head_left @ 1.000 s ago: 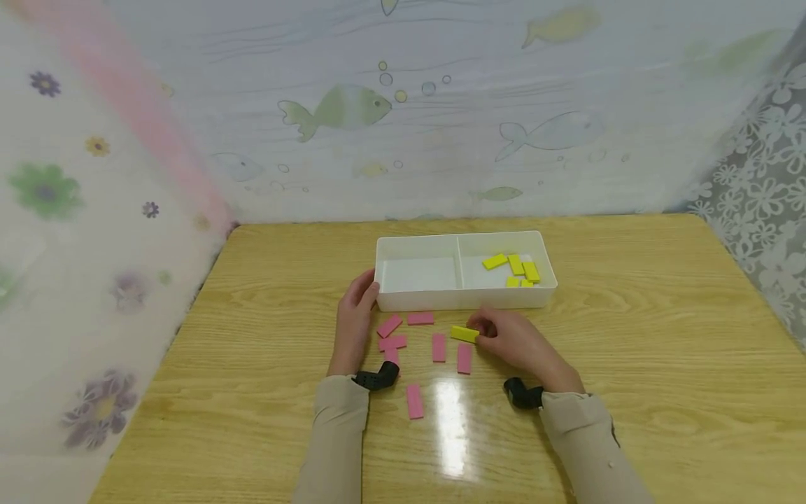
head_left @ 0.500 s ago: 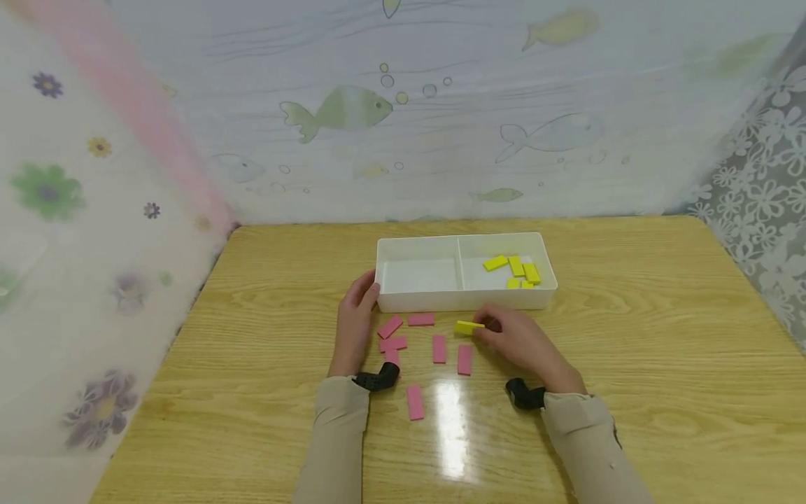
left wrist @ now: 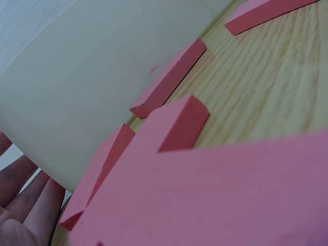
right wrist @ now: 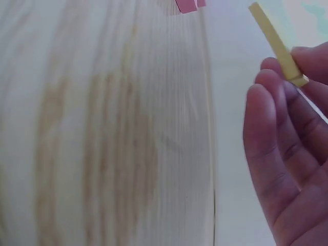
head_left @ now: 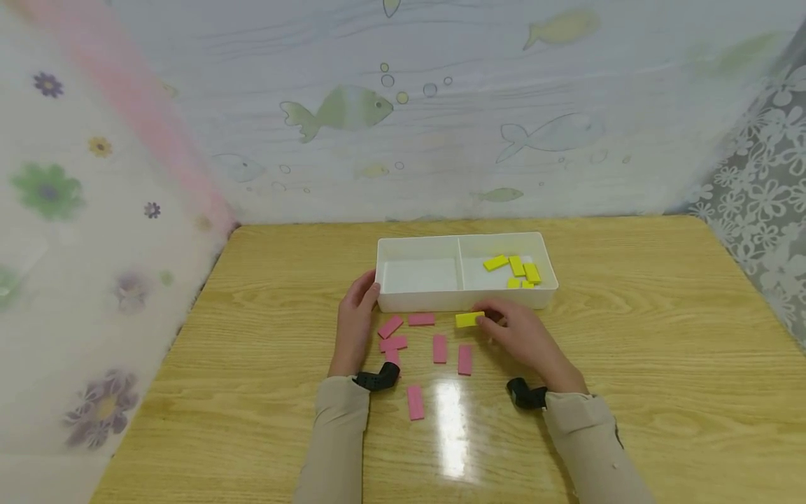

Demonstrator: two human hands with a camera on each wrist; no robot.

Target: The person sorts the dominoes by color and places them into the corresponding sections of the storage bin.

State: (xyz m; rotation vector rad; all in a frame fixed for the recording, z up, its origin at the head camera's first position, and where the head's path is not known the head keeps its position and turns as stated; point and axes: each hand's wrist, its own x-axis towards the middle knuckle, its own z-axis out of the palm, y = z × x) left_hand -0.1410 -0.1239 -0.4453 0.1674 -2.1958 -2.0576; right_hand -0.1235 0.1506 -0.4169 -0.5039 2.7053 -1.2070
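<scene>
A white two-compartment box (head_left: 418, 302) stands on the table. My left hand (head_left: 354, 322) rests against its left end, thumb near the front corner; in the left wrist view the fingers (left wrist: 43, 205) lie along the box's outer wall. My right hand (head_left: 519, 336) pinches a flat yellow block (head_left: 467, 320) between thumb and fingers, just in front of the box's front wall. The right wrist view shows that block (right wrist: 277, 43) sticking out past the fingertips. Several pink blocks (head_left: 439, 348) lie between the hands, one overlapping another near my left wrist.
Several yellow blocks (head_left: 495, 262) lie in the box's right compartment. A divider (head_left: 460, 262) separates it from the left one, whose floor is bare. One pink block (head_left: 415, 402) lies nearer the front. Behind the wooden table (head_left: 661, 315) hangs a fish-patterned curtain (head_left: 441, 161).
My right hand has raised the yellow block from among the pink blocks and brought it toward the box, turning its broad face forward. My left hand has stayed at the box's end.
</scene>
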